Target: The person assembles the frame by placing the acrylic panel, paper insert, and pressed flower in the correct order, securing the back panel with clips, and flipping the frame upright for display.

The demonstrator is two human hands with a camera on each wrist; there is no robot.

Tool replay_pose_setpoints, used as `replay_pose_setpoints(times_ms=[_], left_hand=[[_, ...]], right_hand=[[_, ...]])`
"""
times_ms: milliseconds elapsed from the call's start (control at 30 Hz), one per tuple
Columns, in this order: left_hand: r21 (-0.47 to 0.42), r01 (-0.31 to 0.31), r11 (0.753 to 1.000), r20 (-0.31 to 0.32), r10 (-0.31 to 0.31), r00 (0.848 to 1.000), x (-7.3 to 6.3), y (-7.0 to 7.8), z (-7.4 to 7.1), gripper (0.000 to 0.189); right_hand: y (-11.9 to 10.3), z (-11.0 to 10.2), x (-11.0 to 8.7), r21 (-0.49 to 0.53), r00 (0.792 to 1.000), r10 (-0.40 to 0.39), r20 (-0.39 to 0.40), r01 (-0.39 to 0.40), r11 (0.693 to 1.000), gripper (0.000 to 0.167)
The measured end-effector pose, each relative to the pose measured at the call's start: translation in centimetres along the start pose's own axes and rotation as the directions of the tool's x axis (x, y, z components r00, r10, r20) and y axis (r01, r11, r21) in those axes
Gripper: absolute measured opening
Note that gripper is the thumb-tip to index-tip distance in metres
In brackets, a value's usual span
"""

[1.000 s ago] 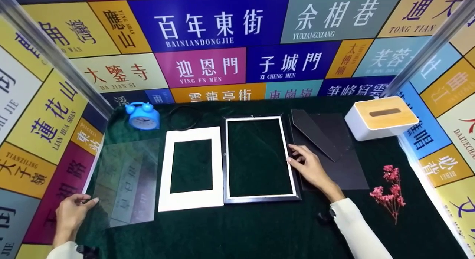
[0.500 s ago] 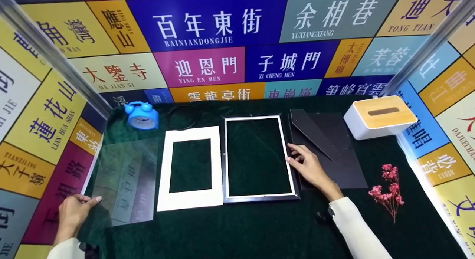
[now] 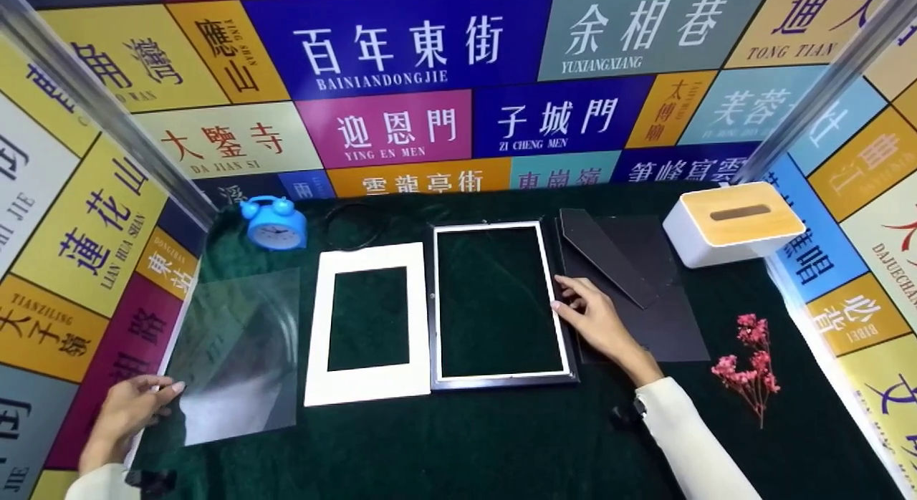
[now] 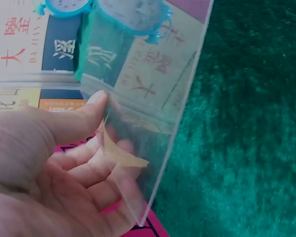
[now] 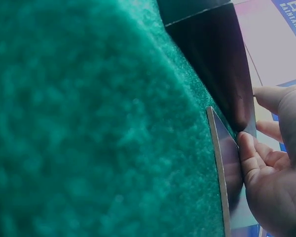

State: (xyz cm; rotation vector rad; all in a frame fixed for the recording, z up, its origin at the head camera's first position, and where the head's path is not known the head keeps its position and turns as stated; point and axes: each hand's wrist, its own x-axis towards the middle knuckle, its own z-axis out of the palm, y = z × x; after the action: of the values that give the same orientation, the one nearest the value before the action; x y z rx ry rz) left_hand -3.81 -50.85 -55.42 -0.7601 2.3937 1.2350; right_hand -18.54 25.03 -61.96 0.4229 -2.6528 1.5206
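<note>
My left hand pinches a clear sheet by its left edge, thumb on one face and fingers behind; the sheet is tilted. In the left wrist view a small tan scrap shows by the fingers through the clear sheet. A white mat with a rectangular opening lies to its right. Beside the mat is a black picture frame with a white inner lip. My right hand grips the frame's right rail with its fingertips. The frame's dark side fills the top of the right wrist view.
A black backing board with a folded stand lies right of the frame. A blue alarm clock and a black loop sit at the back left. A tissue box and pink dried flowers are at the right.
My left hand has moved slightly left with the sheet's edge, and the sheet's tilt and reflections have changed. The right hand and the frame have stayed in place.
</note>
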Motion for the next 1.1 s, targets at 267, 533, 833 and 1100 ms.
replay_pose_setpoints(times_ms=[267, 533, 833, 1100], left_hand=[[-0.302, 0.13, 0.944, 0.181, -0.077, 0.98, -0.7, -1.7, -1.0, 0.033], [-0.491, 0.199, 0.848, 0.296, -0.053, 0.954, -0.9, -2.6, -1.3, 0.018], [-0.54, 0.158, 0.827, 0.274, -0.005, 0.962, -1.3, -2.9, -0.3, 0.048], [-0.68, 0.048, 0.732, 0.227, 0.148, 0.963, -2.0, -3.2, -0.4, 0.043]], right_hand=[[-0.2, 0.3, 0.2, 0.005, 1.0, 0.0, 0.024, 0.0, 1.0, 0.051], [-0.6, -0.2, 0.2, -0.019, 1.0, -0.021, 0.023, 0.021, 1.0, 0.05], [-0.4, -0.8, -0.6, -0.022, 0.997, -0.055, 0.048, 0.056, 0.998, 0.048], [-0.4, -0.9, -0.8, 0.019, 0.997, -0.035, 0.062, 0.034, 0.999, 0.047]])
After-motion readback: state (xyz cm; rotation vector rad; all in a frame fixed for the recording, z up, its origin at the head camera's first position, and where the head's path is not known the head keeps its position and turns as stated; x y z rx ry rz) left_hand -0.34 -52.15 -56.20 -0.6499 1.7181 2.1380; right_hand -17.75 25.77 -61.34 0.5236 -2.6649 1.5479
